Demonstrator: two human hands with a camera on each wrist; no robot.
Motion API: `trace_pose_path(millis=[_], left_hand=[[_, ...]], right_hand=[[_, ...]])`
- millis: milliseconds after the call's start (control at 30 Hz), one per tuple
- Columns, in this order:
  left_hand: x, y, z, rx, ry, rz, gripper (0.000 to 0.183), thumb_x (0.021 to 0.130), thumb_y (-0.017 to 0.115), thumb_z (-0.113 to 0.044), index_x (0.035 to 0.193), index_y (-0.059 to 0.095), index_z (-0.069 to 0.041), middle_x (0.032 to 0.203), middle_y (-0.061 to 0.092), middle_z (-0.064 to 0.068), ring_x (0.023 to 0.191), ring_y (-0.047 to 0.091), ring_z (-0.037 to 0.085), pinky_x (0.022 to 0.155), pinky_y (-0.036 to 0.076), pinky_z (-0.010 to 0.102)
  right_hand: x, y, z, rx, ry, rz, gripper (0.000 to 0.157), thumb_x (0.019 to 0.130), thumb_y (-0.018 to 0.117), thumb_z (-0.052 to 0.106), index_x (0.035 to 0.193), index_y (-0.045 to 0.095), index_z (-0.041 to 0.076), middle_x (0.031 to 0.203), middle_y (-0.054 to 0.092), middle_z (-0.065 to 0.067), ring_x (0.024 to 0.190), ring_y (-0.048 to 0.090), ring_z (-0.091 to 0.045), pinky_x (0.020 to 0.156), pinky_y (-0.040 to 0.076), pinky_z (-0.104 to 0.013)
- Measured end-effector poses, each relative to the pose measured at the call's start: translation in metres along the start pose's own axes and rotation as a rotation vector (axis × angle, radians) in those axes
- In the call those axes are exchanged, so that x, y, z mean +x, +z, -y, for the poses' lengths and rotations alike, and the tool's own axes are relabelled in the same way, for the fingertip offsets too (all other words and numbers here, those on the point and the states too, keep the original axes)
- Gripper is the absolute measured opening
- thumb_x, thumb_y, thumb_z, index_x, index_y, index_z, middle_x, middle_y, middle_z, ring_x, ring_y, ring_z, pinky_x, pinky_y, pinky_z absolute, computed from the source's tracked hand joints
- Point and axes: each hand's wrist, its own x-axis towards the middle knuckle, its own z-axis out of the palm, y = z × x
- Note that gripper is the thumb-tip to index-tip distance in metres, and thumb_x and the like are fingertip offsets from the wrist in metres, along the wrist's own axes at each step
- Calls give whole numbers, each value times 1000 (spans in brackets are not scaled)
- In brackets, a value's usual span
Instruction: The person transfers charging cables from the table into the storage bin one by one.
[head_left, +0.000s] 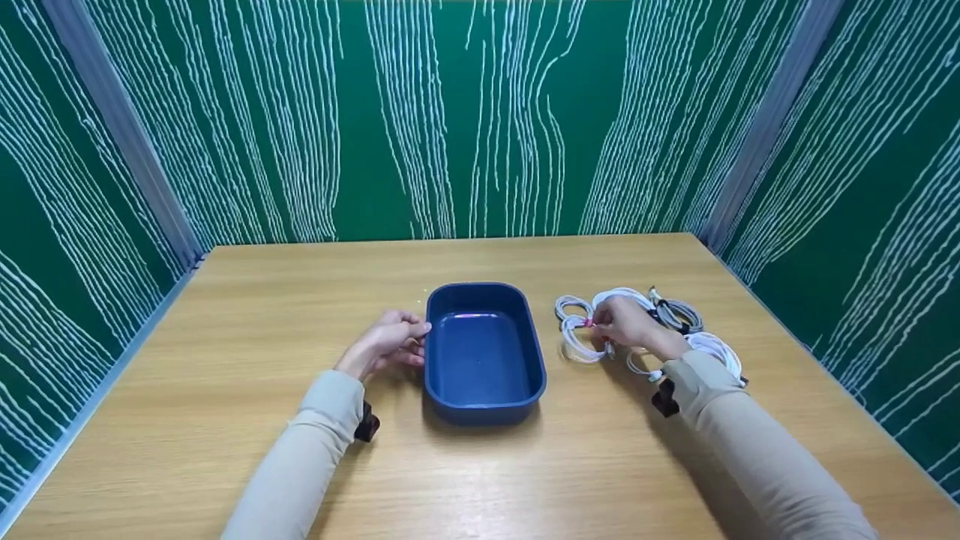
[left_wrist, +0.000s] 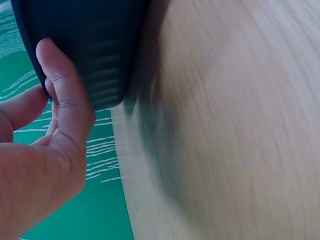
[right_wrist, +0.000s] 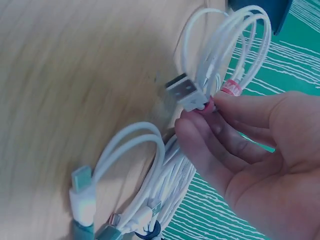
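Right of the blue bin (head_left: pixel 484 415) on the tabletop (head_left: pixel 480 480), toward the right edge, the head view shows a white cable coil (head_left: pixel 576 349) under the right hand (head_left: pixel 628 324), the nearer one; the bin's long axis runs from near edge to far. From the left wrist, the left hand (left_wrist: pixel 60 130) pinches the bin's rim. From the right wrist, thumb and fingertips nip the coil at its red tie (right_wrist: pixel 207 107), nearly closed.

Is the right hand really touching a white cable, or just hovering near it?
Touching. The right wrist view shows the right hand pinching the white cable beside its metal plug.
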Motion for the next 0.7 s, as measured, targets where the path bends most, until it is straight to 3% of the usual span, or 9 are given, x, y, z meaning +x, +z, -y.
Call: trace_pose_path(millis=[367,567,700], left_hand=[[0,0,0,4,17,18,8,100,49,-10,102,46,-3,75,53,7,61,55,17,54,55,25],[0,0,0,9,15,12,8,100,48,-10,102,45,-3,76,51,7,61,54,16,54,55,26],[1,0,1,-2,5,7,9,99,49,-10,104,46,-3,76,51,6,61,54,16,54,54,26]], right_hand=[[3,-9,5,188,125,38,9,87,62,-4,86,65,-13,68,65,-26,49,58,-12,44,49,-19],[8,-19,12,203,163,62,14,90,59,-3,96,64,-15,77,67,-24,56,61,-15,53,58,-36],[11,-23,18,204,150,59,15,90,58,-4,97,65,-15,77,67,-23,57,60,-14,54,58,-33]])
